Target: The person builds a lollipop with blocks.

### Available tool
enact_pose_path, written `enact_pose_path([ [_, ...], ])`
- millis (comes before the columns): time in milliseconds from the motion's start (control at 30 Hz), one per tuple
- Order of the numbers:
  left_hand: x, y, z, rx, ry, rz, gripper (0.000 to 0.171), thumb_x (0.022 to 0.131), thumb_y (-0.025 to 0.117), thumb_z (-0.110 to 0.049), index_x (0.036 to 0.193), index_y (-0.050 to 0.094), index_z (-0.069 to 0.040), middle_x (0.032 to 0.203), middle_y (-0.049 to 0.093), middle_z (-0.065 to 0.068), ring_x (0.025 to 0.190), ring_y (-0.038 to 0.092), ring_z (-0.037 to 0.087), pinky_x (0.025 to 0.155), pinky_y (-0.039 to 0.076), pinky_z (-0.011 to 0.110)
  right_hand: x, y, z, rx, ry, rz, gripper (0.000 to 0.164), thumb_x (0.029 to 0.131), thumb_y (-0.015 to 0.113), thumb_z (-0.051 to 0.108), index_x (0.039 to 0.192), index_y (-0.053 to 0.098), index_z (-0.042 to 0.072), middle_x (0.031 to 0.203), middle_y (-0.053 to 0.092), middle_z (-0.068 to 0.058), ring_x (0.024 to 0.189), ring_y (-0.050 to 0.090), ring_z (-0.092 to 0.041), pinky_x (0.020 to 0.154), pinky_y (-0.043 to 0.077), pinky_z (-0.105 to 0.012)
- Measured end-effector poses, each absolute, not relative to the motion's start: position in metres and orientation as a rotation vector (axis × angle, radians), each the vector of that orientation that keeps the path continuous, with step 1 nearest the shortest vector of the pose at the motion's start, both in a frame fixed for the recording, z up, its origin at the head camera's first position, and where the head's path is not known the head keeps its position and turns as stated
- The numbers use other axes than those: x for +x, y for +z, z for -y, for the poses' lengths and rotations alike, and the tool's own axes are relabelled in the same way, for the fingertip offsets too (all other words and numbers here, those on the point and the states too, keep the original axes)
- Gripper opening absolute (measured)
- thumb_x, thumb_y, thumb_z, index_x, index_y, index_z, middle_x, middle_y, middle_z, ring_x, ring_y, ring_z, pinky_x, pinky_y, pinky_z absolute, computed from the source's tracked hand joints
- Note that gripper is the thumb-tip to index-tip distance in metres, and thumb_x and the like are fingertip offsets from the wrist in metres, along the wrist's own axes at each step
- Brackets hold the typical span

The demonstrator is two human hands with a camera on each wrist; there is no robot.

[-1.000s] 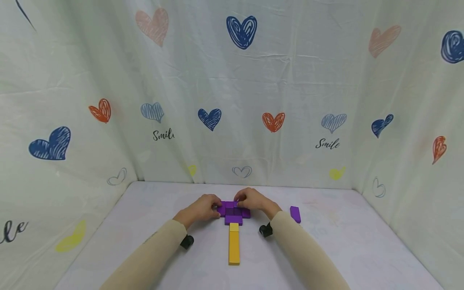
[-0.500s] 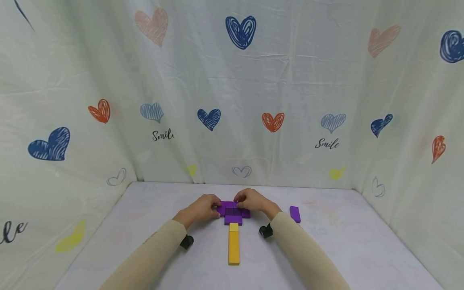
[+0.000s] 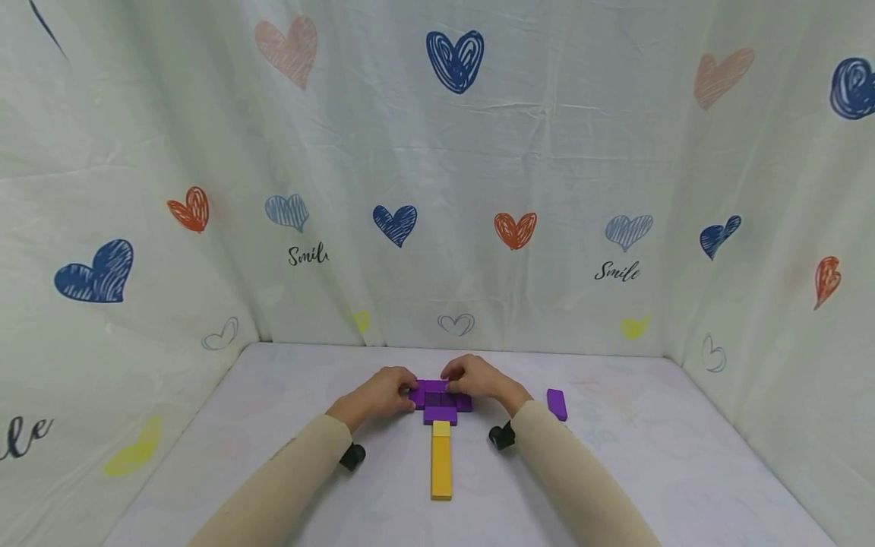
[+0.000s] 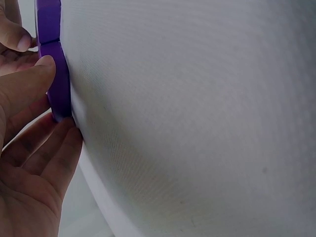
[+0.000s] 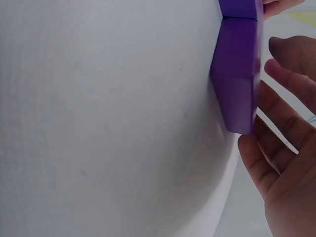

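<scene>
Several purple blocks lie together on the white table; the near purple block [image 3: 440,415] meets a yellow strip [image 3: 441,463] topped by a paler yellow piece [image 3: 440,428]. My left hand [image 3: 383,391] holds the left-end purple block [image 4: 60,84], thumb on its near part and fingers at its far end. On the other side, my right hand [image 3: 475,376] bends over the group. In the right wrist view its lower fingers touch the end of the right purple block [image 5: 237,64], while thumb and index finger stand just off it.
A loose purple block [image 3: 557,404] lies to the right of my right hand. A black wrist camera sits on each wrist, the left camera [image 3: 352,456] and the right camera [image 3: 502,435]. Behind the table hangs a white curtain [image 3: 437,167] printed with hearts.
</scene>
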State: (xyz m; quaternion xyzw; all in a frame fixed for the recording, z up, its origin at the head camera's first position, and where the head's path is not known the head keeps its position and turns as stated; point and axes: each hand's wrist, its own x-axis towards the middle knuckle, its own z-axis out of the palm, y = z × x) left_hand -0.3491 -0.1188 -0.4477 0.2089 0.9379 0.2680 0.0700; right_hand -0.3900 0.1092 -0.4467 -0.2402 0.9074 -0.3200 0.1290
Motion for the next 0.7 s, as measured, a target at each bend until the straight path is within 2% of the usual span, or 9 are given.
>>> enact_pose_path([
  [400,-0.350,-0.448,0.118,0.634,0.781,-2.846,0.031,0.082,0.076,-0.015,0.110,0.068,-0.006,0.110,0.065,0.007,0.097,0.056,0.020,0.095,0.047,0.041,-0.377,-0.435,-0.121,-0.751,-0.984,-2.660,0.031,0.090,0.064,0.022,0.119,0.065,0.010,0.107,0.065,-0.001,0.098,0.057,-0.017,0.087,0.050,-0.039],
  [700,-0.347,-0.448,0.118,0.651,0.808,-2.852,0.031,0.081,0.076,-0.013,0.109,0.068,-0.004,0.112,0.065,0.009,0.103,0.058,0.023,0.096,0.047,0.042,-0.361,-0.438,-0.141,-0.805,-1.068,-2.719,0.037,0.087,0.066,0.021,0.120,0.062,0.006,0.101,0.064,0.001,0.092,0.057,-0.018,0.081,0.050,-0.037],
])
